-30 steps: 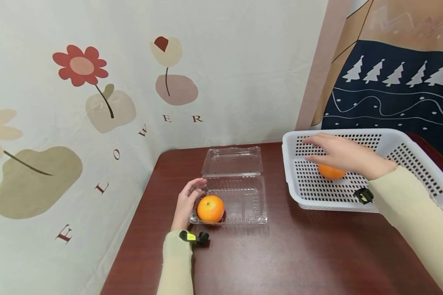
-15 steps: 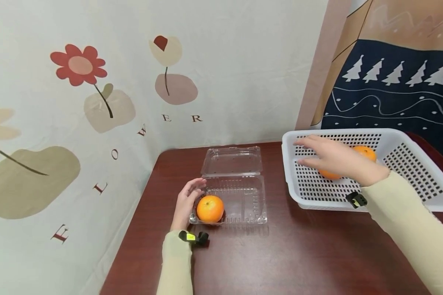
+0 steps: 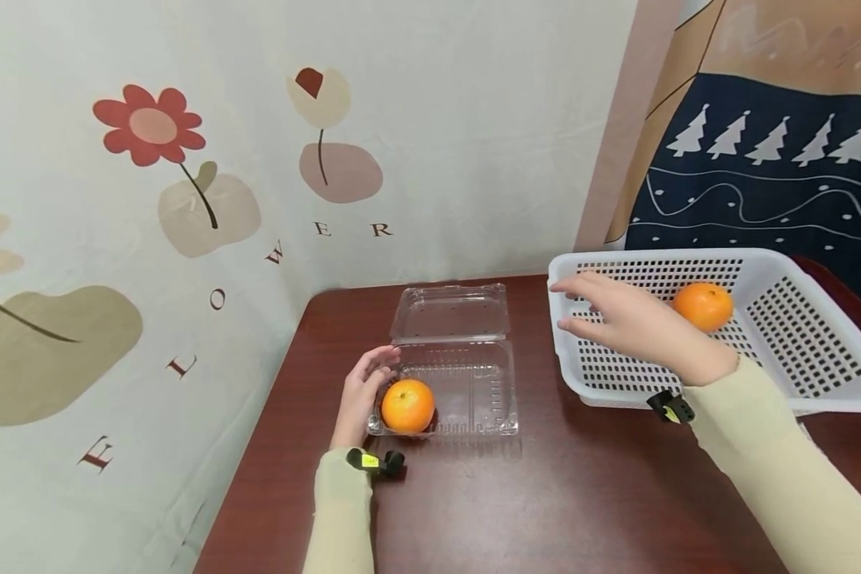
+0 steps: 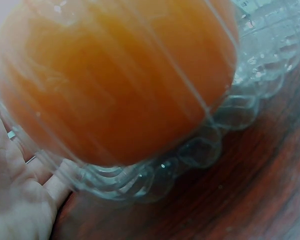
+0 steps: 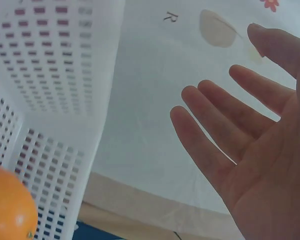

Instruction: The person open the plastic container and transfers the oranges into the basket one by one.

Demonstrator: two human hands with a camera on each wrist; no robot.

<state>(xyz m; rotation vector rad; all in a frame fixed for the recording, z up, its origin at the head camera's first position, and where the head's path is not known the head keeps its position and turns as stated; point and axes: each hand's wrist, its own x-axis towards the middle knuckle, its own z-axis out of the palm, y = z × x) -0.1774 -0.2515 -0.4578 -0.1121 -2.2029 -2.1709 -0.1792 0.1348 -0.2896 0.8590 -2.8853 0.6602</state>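
My left hand rests against the left side of a clear plastic clamshell box, fingers loosely bent at its wall. Inside the box's front left corner sits an orange, which fills much of the left wrist view behind the clear plastic. My right hand hovers over the left part of a white plastic basket, fingers spread. The right wrist view shows its bare palm with nothing held. Another orange lies in the basket, right of that hand. The basket floor beneath the hand is hidden.
The box's lid lies open behind it, toward the wall. All stands on a dark red-brown table. A printed cloth hangs directly behind the table's back edge.
My right hand has moved left over the basket, uncovering the orange at its right and covering one that showed beneath it. The left hand, box and its orange stay put.
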